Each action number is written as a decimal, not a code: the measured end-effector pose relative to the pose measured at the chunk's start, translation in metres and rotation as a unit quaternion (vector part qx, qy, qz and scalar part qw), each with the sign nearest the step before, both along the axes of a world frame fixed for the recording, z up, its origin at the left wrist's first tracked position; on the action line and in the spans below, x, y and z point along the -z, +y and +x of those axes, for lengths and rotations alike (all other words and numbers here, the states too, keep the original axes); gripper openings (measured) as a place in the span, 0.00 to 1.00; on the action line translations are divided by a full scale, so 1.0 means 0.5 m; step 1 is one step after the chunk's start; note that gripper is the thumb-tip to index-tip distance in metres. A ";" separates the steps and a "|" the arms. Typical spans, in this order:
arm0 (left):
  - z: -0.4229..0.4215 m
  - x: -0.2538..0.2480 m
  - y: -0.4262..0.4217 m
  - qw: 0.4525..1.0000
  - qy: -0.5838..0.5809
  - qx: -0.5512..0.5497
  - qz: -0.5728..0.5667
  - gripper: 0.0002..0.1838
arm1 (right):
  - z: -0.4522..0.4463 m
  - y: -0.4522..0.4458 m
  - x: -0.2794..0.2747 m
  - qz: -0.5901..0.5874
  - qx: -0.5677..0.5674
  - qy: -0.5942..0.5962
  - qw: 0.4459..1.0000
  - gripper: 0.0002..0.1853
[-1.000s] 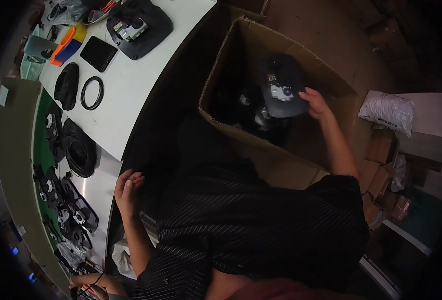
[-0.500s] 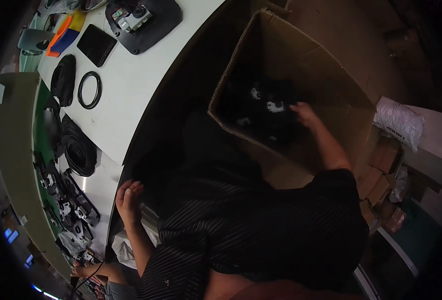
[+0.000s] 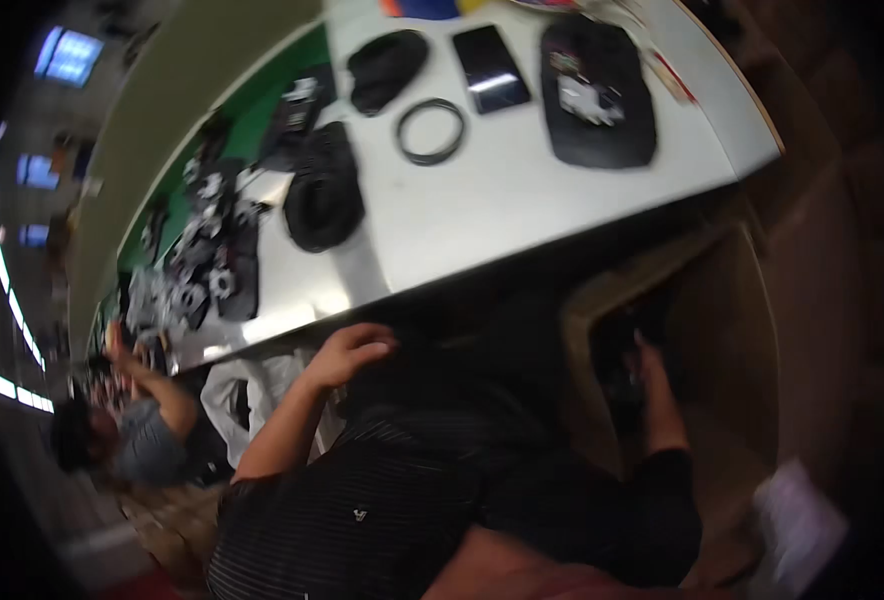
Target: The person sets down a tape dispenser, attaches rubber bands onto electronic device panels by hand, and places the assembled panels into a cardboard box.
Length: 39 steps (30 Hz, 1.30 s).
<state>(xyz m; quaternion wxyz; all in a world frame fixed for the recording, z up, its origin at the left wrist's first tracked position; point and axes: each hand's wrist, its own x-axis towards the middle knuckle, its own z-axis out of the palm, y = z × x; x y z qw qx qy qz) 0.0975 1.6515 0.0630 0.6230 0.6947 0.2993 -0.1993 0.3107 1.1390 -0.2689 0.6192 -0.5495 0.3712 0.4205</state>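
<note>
My left hand point(image 3: 354, 355) hangs just off the table's front edge, fingers loosely extended, holding nothing. My right hand point(image 3: 650, 365) reaches down into a deep cardboard box point(image 3: 727, 340) on the right. Dark parts point(image 3: 617, 365) lie in the box beside that hand. Blur and shadow hide its fingertips, so whether it grips one of them cannot be made out.
On the white table point(image 3: 442, 220) lie a black cable loop point(image 3: 460, 125), a black tablet-like slab point(image 3: 492, 70), black coils point(image 3: 324, 200) and a black plate with a white mechanism point(image 3: 597, 100). Several assemblies point(image 3: 207, 240) line the far left. A co-worker point(image 3: 152, 435) sits there. A plastic-wrapped package point(image 3: 800, 525) is at lower right.
The view has swung left, bringing more of the table and the co-worker into sight. My right hand stays inside the box, and my left hand remains by the table edge.
</note>
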 end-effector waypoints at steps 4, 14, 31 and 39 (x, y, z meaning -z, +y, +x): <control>0.014 -0.076 0.014 0.989 -0.038 0.143 -0.031 0.23 | -0.049 -0.105 0.221 -0.050 -0.088 -0.113 0.988 0.22; 0.231 -0.184 0.367 0.884 -0.228 -0.227 0.338 0.17 | 0.081 0.015 -0.305 -0.072 -0.077 -0.231 0.967 0.14; 0.503 -0.113 0.672 0.862 0.020 0.065 0.502 0.15 | -0.037 0.176 -0.563 -0.095 -0.028 -0.327 0.940 0.11; 0.433 -0.174 0.644 0.836 -0.147 -0.114 0.516 0.28 | -0.002 0.253 -0.617 -0.019 -0.050 -0.399 0.915 0.11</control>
